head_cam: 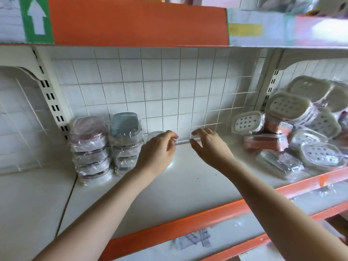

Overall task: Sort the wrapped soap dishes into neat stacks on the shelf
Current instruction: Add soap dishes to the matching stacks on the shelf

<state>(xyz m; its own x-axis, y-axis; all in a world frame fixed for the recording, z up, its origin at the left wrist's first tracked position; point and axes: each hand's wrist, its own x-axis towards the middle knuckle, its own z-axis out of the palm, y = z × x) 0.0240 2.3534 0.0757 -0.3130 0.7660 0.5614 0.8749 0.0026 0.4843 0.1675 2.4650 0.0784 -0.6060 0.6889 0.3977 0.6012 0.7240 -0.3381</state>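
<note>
Two neat stacks of wrapped soap dishes stand at the shelf's back left: a pink stack (90,147) and a grey-blue stack (125,140). Beside them a pale wrapped dish (154,135) lies flat on the white shelf (188,185), mostly hidden under my left hand (160,149). That hand's fingers are loosely curled, and no grip on the dish shows. My right hand (209,146) hovers just to the right with fingers spread and holds nothing. A loose pile of wrapped white and pink dishes (301,132) fills the shelf's right end.
A white wire grid (169,91) backs the shelf. An upper shelf with an orange box (135,23) hangs overhead. The orange front rail (188,221) marks the shelf's edge, with a lower shelf beneath. Bare shelf surface lies between my hands and the pile.
</note>
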